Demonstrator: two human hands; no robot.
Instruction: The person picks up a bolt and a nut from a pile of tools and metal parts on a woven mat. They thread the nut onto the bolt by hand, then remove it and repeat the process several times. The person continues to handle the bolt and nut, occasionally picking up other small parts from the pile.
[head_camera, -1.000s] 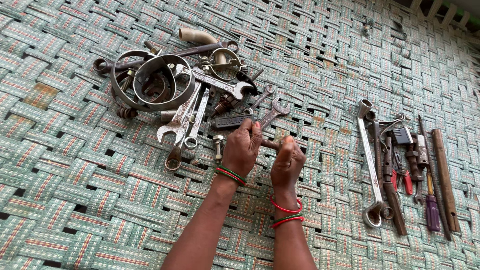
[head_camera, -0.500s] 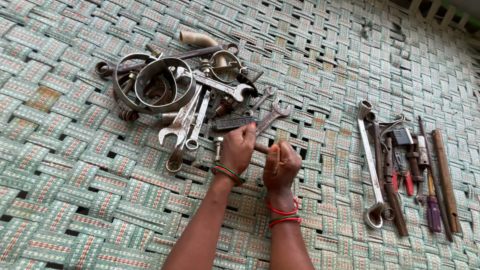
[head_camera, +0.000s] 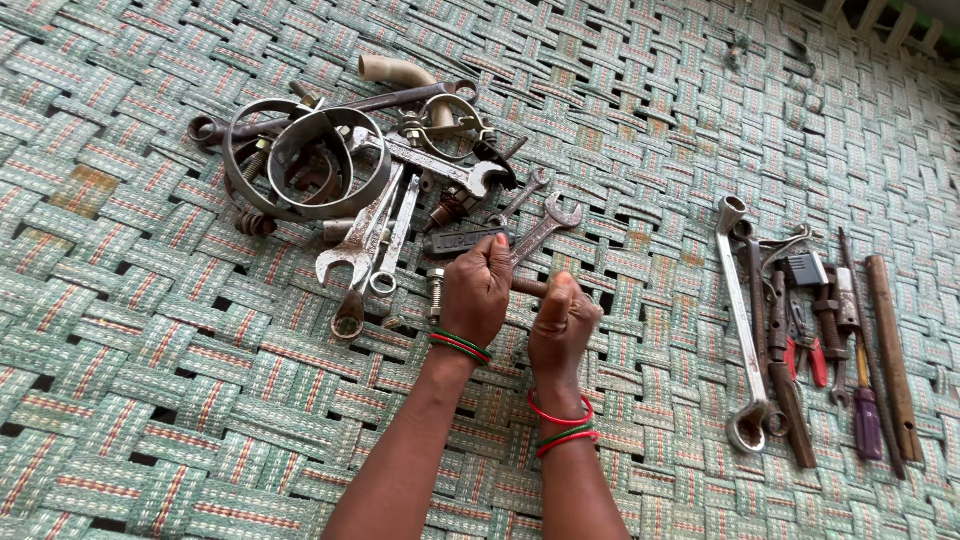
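Both hands work at the middle of the woven mat (head_camera: 150, 400): the left hand (head_camera: 478, 290) and right hand (head_camera: 560, 325) each clench an end of a short rusty rod (head_camera: 528, 287), apparently twisting it, beside the pile of spanners (head_camera: 385, 225). A firmer counter-turn seems needed.

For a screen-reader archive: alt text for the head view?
Two hands, left hand and right hand, grip a short rusty rod between them over a woven mat, beside a pile of wrenches and metal rings.
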